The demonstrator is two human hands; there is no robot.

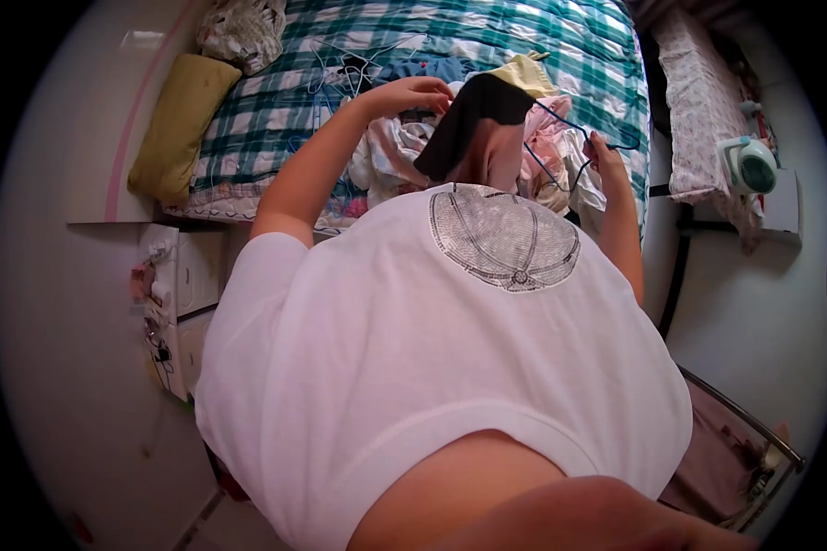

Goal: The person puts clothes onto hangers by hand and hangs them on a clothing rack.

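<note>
My right hand (604, 151) is closed around a blue clothes hanger (568, 122) at the right of the bed. The hanger's left end reaches behind a black and dusky-pink garment (478, 115) raised in front of my chest. At the garment's upper left edge, my left hand (424, 93) has its fingers bent and appears to grip the cloth; the fingertips are partly hidden. Around and below both hands lie pale clothes (395, 147), a pink garment (547, 133) and a yellow garment (524, 72).
Several loose hangers (363, 64) lie on the green checked bedspread (579, 37). An olive pillow (182, 129) rests at the bed's left edge. White drawers (202, 271) stand at left, and a pale green appliance (749, 165) is at right. A metal rail (744, 418) is at lower right.
</note>
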